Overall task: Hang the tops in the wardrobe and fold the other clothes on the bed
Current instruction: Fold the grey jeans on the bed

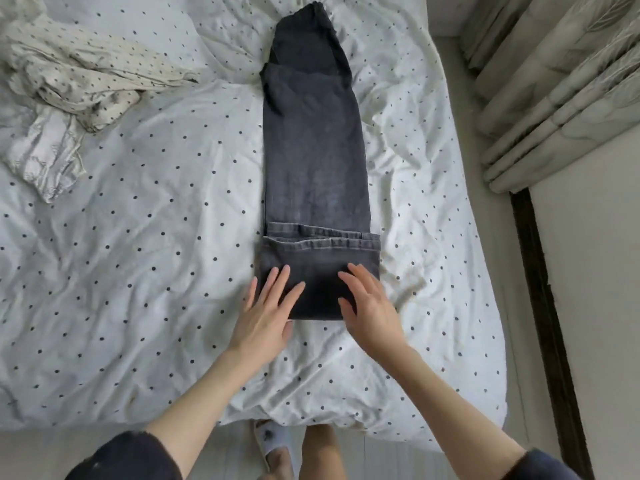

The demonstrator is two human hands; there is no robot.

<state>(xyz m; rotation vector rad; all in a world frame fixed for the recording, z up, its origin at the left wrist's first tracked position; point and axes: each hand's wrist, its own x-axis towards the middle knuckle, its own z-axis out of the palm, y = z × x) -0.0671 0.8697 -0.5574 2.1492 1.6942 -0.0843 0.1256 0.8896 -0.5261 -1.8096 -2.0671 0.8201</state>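
Observation:
Dark grey jeans lie lengthwise on the bed, legs doubled together, waistband at the far end. The hem end is folded back over the legs, and this fold lies nearest me. My left hand lies flat with straight fingers on the fold's left corner. My right hand presses flat on its right part. A crumpled cream dotted garment lies at the bed's far left, apart from the jeans.
The bed carries a white cover with small dark dots. A crumpled pale satin piece lies beside the dotted garment. Curtains hang at the right beyond a strip of floor. My slippered foot stands at the bed's near edge.

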